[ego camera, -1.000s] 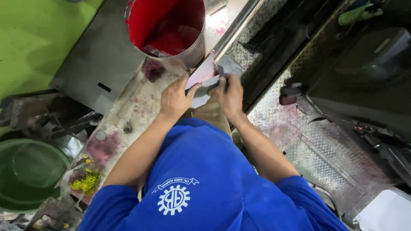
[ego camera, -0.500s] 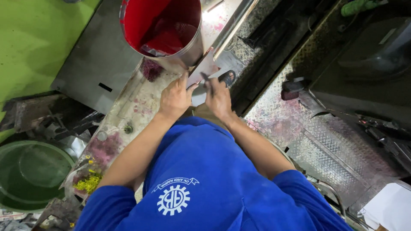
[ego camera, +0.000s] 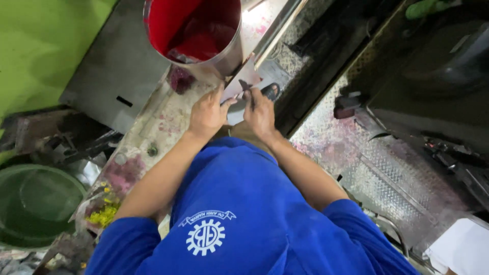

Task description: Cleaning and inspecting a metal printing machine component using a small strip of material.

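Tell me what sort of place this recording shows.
Likely a printing or ink workshop. A metal bucket coated inside with red ink stands on a stained bench, diamond-plate metal flooring carries pink smears, and both hands hold a flat blade.

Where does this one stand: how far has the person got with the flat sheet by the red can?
Done: the metal can holds red ink, and pink stains mark the bench. In hand: the left hand grips a pale flat sheet beside the can, with the right hand on it. Left: the sheet is not yet set down, and the pictures show no finished result.
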